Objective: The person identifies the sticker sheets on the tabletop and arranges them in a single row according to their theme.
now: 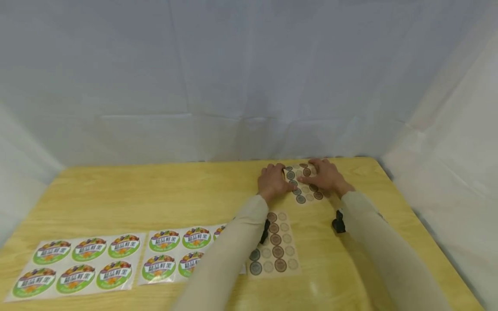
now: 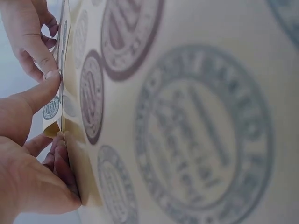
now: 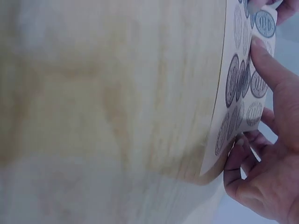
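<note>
A sheet of small round stickers [image 1: 310,202] lies at the far right of the table, its far part bent up off the surface. My left hand [image 1: 272,181] pinches its left edge, thumb on top and fingers underneath, as the left wrist view shows. My right hand [image 1: 326,178] holds the right edge the same way, its thumb [image 3: 268,60] lying over the printed face and its fingers under the sheet. The stickers run in rows of grey-green, pale and brown rings. Close to the left wrist camera, a second sheet of round stickers [image 2: 205,135] fills much of that view.
That second sheet [image 1: 285,259] lies flat nearer to me, partly under my left forearm. To the left lie two sheets of large fruit labels [image 1: 134,276] [image 1: 173,276], one partly hidden by my sleeve. A pale cloth [image 1: 233,86] hangs behind the wooden table [image 1: 155,194].
</note>
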Demonstrator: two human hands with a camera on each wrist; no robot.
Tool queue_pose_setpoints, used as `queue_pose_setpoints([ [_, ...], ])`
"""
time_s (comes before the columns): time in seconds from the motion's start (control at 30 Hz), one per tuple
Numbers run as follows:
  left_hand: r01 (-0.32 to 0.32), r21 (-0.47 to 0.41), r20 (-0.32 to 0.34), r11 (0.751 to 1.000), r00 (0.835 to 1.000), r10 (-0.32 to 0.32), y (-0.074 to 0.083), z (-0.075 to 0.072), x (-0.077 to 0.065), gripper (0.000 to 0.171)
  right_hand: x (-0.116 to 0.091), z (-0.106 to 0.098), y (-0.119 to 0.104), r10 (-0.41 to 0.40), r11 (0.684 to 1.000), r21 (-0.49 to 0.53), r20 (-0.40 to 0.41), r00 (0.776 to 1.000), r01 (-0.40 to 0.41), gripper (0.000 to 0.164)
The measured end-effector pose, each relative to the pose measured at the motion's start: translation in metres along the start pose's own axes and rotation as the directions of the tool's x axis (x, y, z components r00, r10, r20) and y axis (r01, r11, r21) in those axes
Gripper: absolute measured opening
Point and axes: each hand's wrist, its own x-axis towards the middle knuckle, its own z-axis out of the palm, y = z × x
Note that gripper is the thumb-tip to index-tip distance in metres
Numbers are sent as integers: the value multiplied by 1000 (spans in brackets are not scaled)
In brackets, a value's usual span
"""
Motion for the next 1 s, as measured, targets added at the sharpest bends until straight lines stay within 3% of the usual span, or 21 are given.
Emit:
queue_pose_setpoints([
  [0.3,106,-94,-10,990,994,-107,1,-5,6,63,2,3,-9,17,999,35,-8,1000,-16,86],
  [0.5,110,-168,2,980,994,-111,-2,-5,9,60,1,4,-11,22,998,61,-2,1000,-22,89],
  [0.6,129,-261,27,957,992,-127,-2,-8,10,58,-1,-1,-12,11,998,61,8,1000,-11,90],
  [0.67,143,-347,44,927,990,-136,-3,-10,11,58,-4,-6,-14,0,998,66,17,1000,-1,90],
  [0.73,144,-454,52,879,989,-135,-2,-11,11,56,-8,-12,-16,-9,998,68,26,1000,8,90],
  [0.8,130,-557,44,820,991,-127,-2,-10,11,56,-12,-17,-17,-18,999,51,31,999,17,90],
  [0.9,110,-700,44,706,993,-112,0,-7,10,57,-21,-23,-19,-27,999,26,27,999,26,92],
  [1.0,118,-756,69,644,992,-101,1,-5,5,57,-31,-24,-18,-29,1000,4,20,999,29,93],
])
